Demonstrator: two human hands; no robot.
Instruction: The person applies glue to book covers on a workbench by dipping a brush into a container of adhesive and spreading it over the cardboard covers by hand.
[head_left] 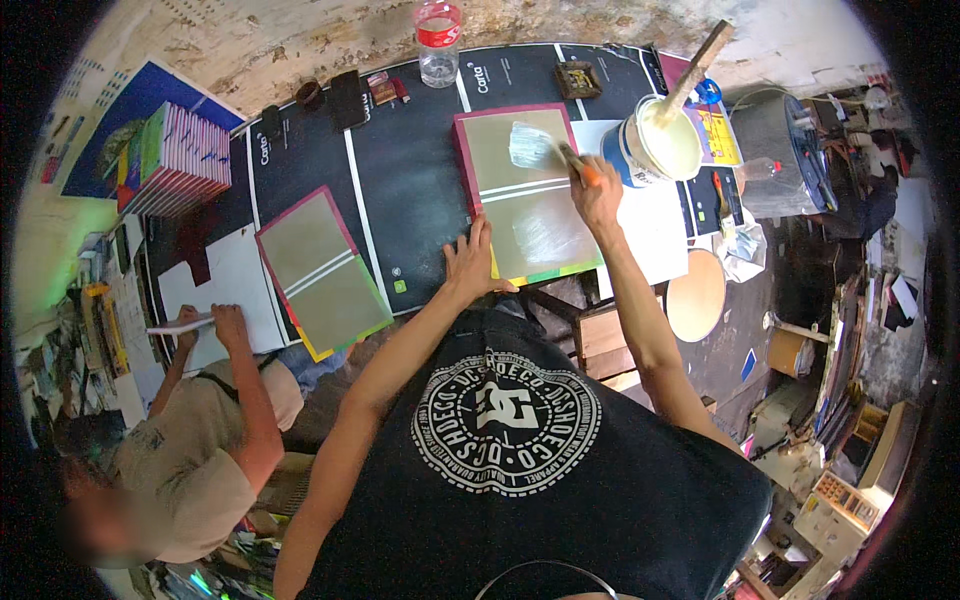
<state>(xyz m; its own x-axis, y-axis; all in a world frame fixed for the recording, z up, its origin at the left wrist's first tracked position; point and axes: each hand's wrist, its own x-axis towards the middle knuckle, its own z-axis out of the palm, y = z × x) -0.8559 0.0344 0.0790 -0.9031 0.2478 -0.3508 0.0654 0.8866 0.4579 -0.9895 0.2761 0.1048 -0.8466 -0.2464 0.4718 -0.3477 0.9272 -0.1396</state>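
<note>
A thick stack of book covers (pixel 530 208) lies before me, its top one grey-beige inside with maroon, green and yellow turned-in edges and white strips across the middle. My left hand (pixel 468 265) rests at its lower left corner, fingers spread along the side and thumb at the near edge. In my right hand (pixel 597 196) is a brush (pixel 571 158) with some orange on it, held over the upper panel. Beside its tip shows a white wet patch (pixel 533 146); a fainter smear (pixel 545 240) shines on the lower panel. Fingers partly hide the brush.
Right of the stack, a blue-and-white bucket (pixel 655 145) holds pale paste and a wooden stick (pixel 695 70). More covers (pixel 325 270) lie to the left. At the back stand a plastic bottle (pixel 438 45) and a small square tray (pixel 578 80). Another person (pixel 200 440) works at the left.
</note>
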